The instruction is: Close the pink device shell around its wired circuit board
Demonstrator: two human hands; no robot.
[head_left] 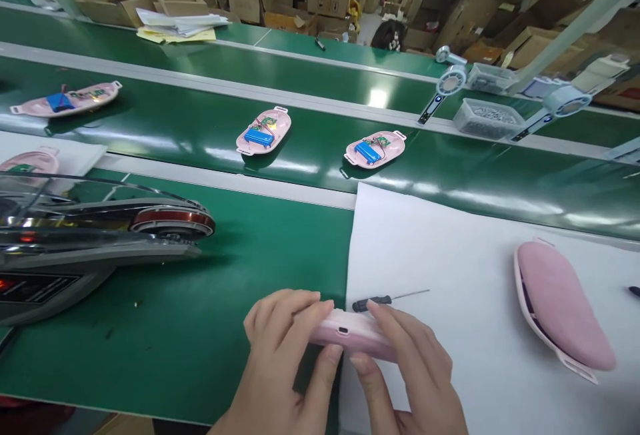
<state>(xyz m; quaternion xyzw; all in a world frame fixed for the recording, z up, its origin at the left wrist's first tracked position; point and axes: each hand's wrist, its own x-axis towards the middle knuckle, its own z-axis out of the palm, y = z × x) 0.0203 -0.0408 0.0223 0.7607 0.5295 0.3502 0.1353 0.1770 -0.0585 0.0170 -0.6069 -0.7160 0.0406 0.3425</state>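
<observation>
Between my two hands is a pink plastic device casing (pixel 350 332), held on edge with a small dark port facing me. My left hand (pixel 285 342) grips its left end, thumb below and fingers on top. The right end is pinched the same way by my right hand (pixel 410 362). Just behind the casing, a black-handled screwdriver (pixel 373 303) lies on the white sheet (pixel 415 235). Further right rests another pink casing (pixel 565 302), its two halves slightly apart along the near side.
Open pink shells with blue batteries (pixel 263 132) sit on the green conveyor (pixel 190 135) beyond. A tape-dispenser-like machine (pixel 100 248) stands at left. Light-blue handheld fans (pixel 447 85) and a clear screw box (pixel 487 118) are at back right. Papers (pixel 177 22) lie at the far left.
</observation>
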